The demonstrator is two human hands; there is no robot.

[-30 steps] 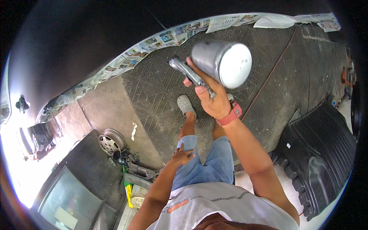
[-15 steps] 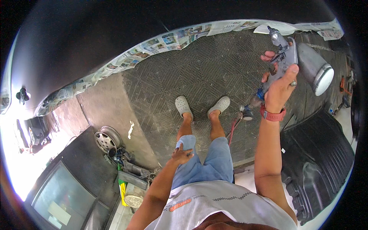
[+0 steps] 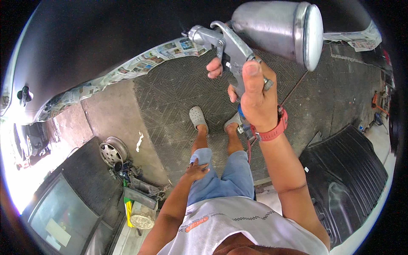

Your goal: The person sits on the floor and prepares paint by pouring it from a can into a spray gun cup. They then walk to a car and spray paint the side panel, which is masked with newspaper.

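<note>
In my right hand (image 3: pixel 257 91) is a metal paint spray gun (image 3: pixel 236 53), its grip wrapped by my palm and fingers. A silver paint cup (image 3: pixel 272 29) sits on top of the gun, tilted to the right. The nozzle points left, over the dark car body panel (image 3: pixel 114 34). Beneath the grip, a blue fitting joins a reddish hose (image 3: pixel 249 151), partly hidden by my wrist. My left hand (image 3: pixel 196 171) rests on my leg at the hem of my shorts, fingers outstretched and holding nothing.
Newspaper masking (image 3: pixel 140 66) lines the panel's lower edge. A ribbed black panel (image 3: pixel 352 178) lies at right. To the left are a wheel rim (image 3: pixel 112 153), a dark door with glass (image 3: pixel 53 212) and a round metal can (image 3: pixel 144 216). A patterned mat (image 3: pixel 170 95) lies underfoot.
My right hand has swung left with the spray gun, which now looks larger and nearer. The nozzle has gone from upper right to the middle, in front of the panel. My left hand stays on my leg.
</note>
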